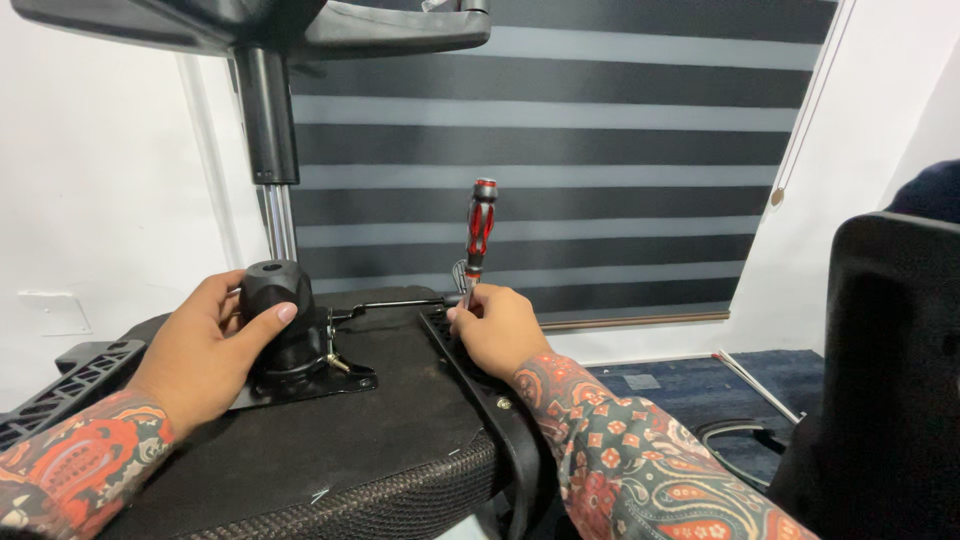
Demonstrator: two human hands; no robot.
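Note:
An office chair lies upturned in front of me, its seat underside [330, 440] facing up. My left hand [205, 355] wraps around the black tilt mechanism housing [272, 290] where the chrome gas-lift column [279, 222] rises from it. My right hand [497, 330] grips the shaft of a red and black screwdriver [479, 232] that stands upright, tip down at the black plastic armrest bracket [470, 365] on the seat's right edge. A thin black lever rod [395, 304] runs between the mechanism and my right hand.
The chair's star base [300, 25] hangs overhead at the top of the column. A striped grey and black window blind [600, 170] covers the wall behind. A second black chair back [880, 380] stands at the right. Cables [735, 440] lie on the blue carpet.

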